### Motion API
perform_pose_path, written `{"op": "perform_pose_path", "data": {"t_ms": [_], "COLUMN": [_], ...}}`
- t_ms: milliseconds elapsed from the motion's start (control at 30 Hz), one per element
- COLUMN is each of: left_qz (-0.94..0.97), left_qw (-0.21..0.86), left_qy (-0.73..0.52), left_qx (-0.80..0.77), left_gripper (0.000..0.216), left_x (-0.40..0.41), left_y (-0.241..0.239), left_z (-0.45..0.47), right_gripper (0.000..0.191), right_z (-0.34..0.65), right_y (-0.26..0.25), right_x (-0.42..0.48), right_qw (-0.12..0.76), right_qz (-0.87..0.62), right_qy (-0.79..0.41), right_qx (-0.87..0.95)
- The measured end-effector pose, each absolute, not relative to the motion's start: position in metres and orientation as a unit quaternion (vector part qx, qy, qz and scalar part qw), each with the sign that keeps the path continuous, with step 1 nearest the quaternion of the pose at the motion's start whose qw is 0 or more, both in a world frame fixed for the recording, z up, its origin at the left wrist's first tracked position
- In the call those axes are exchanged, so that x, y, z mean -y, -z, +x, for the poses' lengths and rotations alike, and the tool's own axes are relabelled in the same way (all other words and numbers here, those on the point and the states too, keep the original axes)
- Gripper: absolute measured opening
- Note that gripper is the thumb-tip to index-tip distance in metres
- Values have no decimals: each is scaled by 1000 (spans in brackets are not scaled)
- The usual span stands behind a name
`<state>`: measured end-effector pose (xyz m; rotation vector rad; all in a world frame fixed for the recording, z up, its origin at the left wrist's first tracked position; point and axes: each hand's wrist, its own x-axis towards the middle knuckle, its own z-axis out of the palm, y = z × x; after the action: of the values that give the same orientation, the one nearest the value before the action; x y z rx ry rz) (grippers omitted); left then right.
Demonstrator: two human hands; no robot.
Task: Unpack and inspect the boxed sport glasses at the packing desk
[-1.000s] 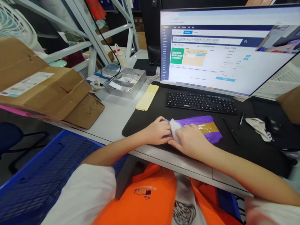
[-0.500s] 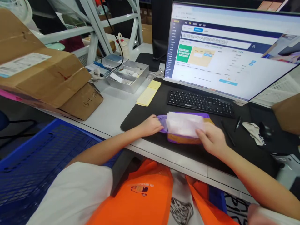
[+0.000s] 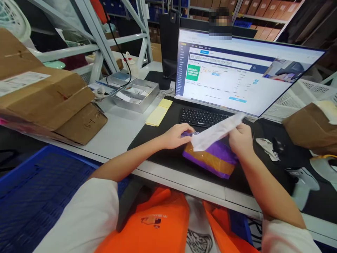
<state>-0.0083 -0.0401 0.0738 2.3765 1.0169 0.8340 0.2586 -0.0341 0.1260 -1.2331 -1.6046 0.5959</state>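
A purple parcel (image 3: 210,158) wrapped with brown tape lies on the black desk mat (image 3: 158,140) in front of the keyboard (image 3: 202,117). My left hand (image 3: 175,135) is closed on the parcel's left end and holds it down. My right hand (image 3: 240,140) pinches a white paper strip (image 3: 216,131), lifted up and to the right; the strip's lower end is still at the parcel's top left.
A large monitor (image 3: 237,77) stands behind the keyboard. Cardboard boxes (image 3: 44,98) sit at the left, a metal tray (image 3: 134,95) and yellow notes (image 3: 159,112) behind. A blue crate (image 3: 34,189) is below left. A mouse (image 3: 279,144) and a brown package (image 3: 310,128) lie at the right.
My right hand has pulled the white strip off the parcel, moving up and to the right. The parcel has shifted and tilted. My left hand has stayed on its left end.
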Motion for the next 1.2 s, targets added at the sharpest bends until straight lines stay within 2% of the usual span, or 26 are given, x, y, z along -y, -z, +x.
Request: {"op": "perform_pose_path", "data": {"t_ms": [100, 133, 167, 200, 267, 300, 333, 400, 533, 567, 733, 967, 1100, 1200], "left_qz": [861, 859, 851, 836, 800, 784, 774, 766, 734, 722, 649, 513, 291, 301], "left_qw": [261, 275, 293, 313, 341, 345, 343, 328, 308, 305, 272, 301, 290, 293], "left_qy": [-278, -261, -254, -262, -304, -325, -342, -361, -423, -446, -562, -690, -848, -858], "left_qx": [-336, -343, -355, -366, -390, -400, -408, -419, -432, -432, -436, -412, -335, -296], "left_gripper": [100, 115, 118, 107, 64, 48, 44, 45, 45, 45, 51, 45, 24, 22], "left_x": [43, 44, 44, 43, 41, 40, 39, 38, 38, 38, 27, -19, -60, -75], "left_y": [-87, -88, -88, -87, -82, -80, -78, -76, -77, -78, -83, -98, -148, -188], "left_z": [4, 8, 12, 16, 24, 27, 30, 34, 42, 42, 36, 33, -5, -40], "right_gripper": [29, 26, 24, 23, 24, 27, 32, 43, 87, 93, 104, 87, 81, 79], "right_z": [240, 238, 237, 238, 245, 249, 254, 263, 276, 277, 279, 295, 290, 271], "right_y": [-137, -138, -137, -134, -126, -122, -118, -112, -109, -109, -106, -87, -70, -59], "right_x": [26, 23, 22, 21, 22, 25, 29, 39, 58, 62, 72, 77, 95, 113], "right_qw": [448, 443, 440, 435, 406, 384, 359, 290, 126, 101, 99, 165, 89, 28], "right_qz": [-493, -489, -486, -481, -455, -438, -420, -399, -427, -445, -509, -492, -477, -435], "right_qy": [-277, -285, -292, -299, -320, -330, -336, -328, -283, -277, -220, -193, -121, -48], "right_qx": [693, 695, 696, 700, 725, 743, 763, 806, 849, 846, 826, 833, 866, 899]}}
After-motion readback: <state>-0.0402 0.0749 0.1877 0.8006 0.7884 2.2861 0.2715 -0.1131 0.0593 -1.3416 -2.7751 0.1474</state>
